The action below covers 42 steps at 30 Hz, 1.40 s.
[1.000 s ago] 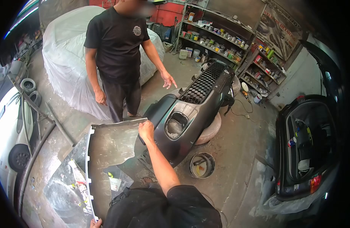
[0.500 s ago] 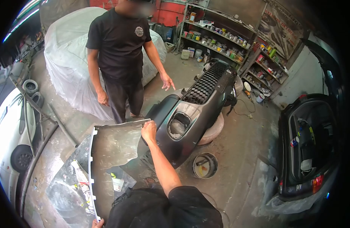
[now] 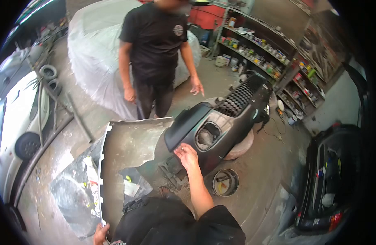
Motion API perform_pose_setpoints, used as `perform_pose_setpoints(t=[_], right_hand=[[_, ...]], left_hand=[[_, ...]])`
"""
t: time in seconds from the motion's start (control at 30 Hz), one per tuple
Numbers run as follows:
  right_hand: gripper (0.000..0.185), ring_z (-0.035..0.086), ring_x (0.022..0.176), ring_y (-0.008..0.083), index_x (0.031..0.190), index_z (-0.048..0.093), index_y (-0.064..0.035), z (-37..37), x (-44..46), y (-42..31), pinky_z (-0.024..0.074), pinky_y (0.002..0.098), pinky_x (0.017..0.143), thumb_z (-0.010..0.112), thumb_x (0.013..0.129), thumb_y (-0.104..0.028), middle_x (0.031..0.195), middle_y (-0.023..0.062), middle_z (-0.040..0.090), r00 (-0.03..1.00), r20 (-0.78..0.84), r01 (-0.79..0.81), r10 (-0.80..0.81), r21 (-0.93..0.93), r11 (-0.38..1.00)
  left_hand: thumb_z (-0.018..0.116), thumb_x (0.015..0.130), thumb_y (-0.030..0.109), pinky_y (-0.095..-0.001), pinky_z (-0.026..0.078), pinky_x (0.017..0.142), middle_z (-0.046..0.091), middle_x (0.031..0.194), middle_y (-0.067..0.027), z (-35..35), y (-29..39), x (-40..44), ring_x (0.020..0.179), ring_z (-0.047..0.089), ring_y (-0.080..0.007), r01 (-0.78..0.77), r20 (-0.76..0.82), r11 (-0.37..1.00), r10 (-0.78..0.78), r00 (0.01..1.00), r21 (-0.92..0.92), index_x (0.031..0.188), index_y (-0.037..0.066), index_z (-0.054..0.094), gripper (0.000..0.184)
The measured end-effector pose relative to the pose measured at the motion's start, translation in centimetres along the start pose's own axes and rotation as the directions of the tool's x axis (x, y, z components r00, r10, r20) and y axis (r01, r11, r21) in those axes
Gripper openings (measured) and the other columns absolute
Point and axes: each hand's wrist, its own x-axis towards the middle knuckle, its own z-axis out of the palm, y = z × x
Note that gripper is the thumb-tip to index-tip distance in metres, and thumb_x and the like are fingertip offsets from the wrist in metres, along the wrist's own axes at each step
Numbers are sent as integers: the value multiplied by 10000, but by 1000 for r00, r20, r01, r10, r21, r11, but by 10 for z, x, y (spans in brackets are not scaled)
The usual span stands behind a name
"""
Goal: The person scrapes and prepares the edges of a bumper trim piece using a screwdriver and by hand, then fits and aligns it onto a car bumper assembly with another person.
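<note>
A large curved car body panel (image 3: 128, 136), grey-brown on its inner face with a notched, white-tabbed edge, stands at a slant on my left. My left hand (image 3: 100, 234) grips its lower corner, the thumb over the edge. My right hand (image 3: 187, 157) is off the panel, fingers apart, close to the near edge of a dark car bumper (image 3: 187, 125). Whether the fingertips touch the bumper, I cannot tell. The bumper has a honeycomb grille (image 3: 236, 98) and an oval opening, and it rests on a pale round support (image 3: 242, 148).
Another person (image 3: 155, 53) stands behind the panel, one hand held over the bumper. A metal bucket (image 3: 225, 182) sits right of my arm. A sheet-covered car (image 3: 94, 53), a white car (image 3: 22, 118), a dark car (image 3: 325, 183) and paint shelves (image 3: 253, 51) surround the area.
My right hand has let go of the panel's top corner and moved right and down to the bumper's edge. My left hand stays on the panel. The view has shifted left.
</note>
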Motion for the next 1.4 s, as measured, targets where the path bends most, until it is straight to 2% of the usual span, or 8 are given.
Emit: perform_pose_setpoints(t=[0.17,0.3,0.6,0.83,0.97,1.03,1.13,1.4], right_hand=[[244,640,771,280,798,606,-75,-9,-66,54,543,429,752,606,919,-287,728,72,602,922,-32,-378,385,140,915],[362,519,459,181,805,563,-75,34,-108,81,481,350,441,594,957,-401,657,30,509,798,-48,-577,601,-349,739],[576,439,471,67,908,673,16,165,-160,155,334,246,404,604,913,-556,711,37,625,339,473,22,814,-868,495],[637,433,448,110,691,631,-8,186,-183,193,323,299,414,651,847,-625,552,4,486,387,622,118,681,-766,632],[675,438,420,90,1234,536,20,193,-182,184,332,268,372,654,882,-544,657,21,519,365,624,-50,691,-728,684],[631,416,387,82,1311,386,-37,197,-185,173,314,261,344,594,935,-500,662,28,529,393,589,-81,707,-743,664],[509,385,361,73,1214,590,-29,199,-188,171,287,260,334,512,986,-477,587,3,518,450,557,-162,698,-718,677],[666,348,358,54,1548,205,-134,196,-187,177,298,233,326,470,1015,-433,638,-13,507,353,626,-297,695,-630,718]], left_hand=[[637,890,364,-264,320,483,452,623,73,-11,14,17,548,408,-43,-96,59,967,84,995,237,778,115,591,277],[659,881,352,-286,362,542,487,668,65,-11,22,28,628,449,-68,77,82,993,-85,993,92,811,68,595,299],[659,851,221,-259,395,581,547,723,46,9,89,27,662,475,-60,-110,64,965,97,993,238,867,40,615,187],[701,824,190,-268,425,573,600,725,13,33,99,17,646,526,-74,-155,-4,952,162,987,265,890,12,626,204],[717,815,208,-286,399,544,588,671,9,54,104,14,596,489,-80,-226,-30,908,252,967,352,831,15,641,209],[683,877,271,-278,415,539,619,695,-23,58,106,12,584,512,-85,-276,8,787,326,945,551,867,-17,645,291],[570,962,279,-391,456,899,648,1071,-122,72,139,-8,1003,585,-268,-291,75,648,340,937,703,1180,23,610,339],[540,980,259,-391,424,960,614,1188,-169,31,101,9,1063,564,-267,-233,64,757,247,967,611,1293,52,557,376]])
